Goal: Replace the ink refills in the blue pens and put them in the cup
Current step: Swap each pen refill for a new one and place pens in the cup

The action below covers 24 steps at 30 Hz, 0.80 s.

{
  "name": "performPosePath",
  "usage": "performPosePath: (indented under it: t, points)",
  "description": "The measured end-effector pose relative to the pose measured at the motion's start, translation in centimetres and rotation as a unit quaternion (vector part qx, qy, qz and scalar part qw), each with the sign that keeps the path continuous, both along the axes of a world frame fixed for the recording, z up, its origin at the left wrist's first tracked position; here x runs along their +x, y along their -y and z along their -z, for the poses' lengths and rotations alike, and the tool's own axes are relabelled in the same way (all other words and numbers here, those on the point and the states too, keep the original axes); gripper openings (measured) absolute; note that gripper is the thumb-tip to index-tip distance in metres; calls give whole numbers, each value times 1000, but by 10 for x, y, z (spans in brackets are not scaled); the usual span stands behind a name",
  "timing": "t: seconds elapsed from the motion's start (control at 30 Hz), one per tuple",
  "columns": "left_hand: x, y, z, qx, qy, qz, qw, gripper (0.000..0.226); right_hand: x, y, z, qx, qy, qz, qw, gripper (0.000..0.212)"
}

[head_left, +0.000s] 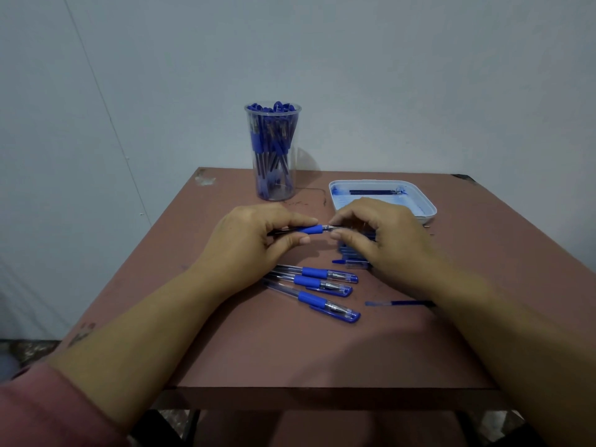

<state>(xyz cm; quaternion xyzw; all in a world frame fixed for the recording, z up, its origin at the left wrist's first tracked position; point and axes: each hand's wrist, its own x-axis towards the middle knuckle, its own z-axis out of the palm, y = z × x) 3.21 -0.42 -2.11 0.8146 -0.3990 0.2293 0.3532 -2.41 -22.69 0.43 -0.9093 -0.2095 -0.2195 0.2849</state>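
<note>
Two hands meet over the table (290, 356); the left hand (254, 240) curls its fingers round a blue pen (310, 229) at the grip; the right hand (377, 233) pinches its tip between fingertips; three capped pens (311, 281) lie just nearer than the fingers; the cup (292, 188) stands beyond the left fingers.

Uncapped blue pen (309, 229) horizontal, pen-filled clear cup (274, 150) upright behind

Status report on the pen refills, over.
Left hand grips clear blue-grip pen by barrel; right hand pinches its tip. Three capped blue pens lie on brown table. Clear plastic cup beyond, nothing blocking.
</note>
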Motion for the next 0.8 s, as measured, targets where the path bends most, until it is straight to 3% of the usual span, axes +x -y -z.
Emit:
performPosePath:
  t: [0.13,0.3,0.53,0.8]
  points:
    - [-1,0,0,-1,0,-1,1000,32,-2,0,-1,6,-37,-7,999,31]
    - [-1,0,0,-6,0,1,1000,33,-2,-1,-2,-6,-2,-1,1000,13]
    - [1,0,0,-8,5,1,1000,33,-3,-1,-3,4,-23,0,1000,24]
    - [-4,2,-2,-12,39,-5,999,31,-3,-5,-2,-3,22,-8,1000,8]
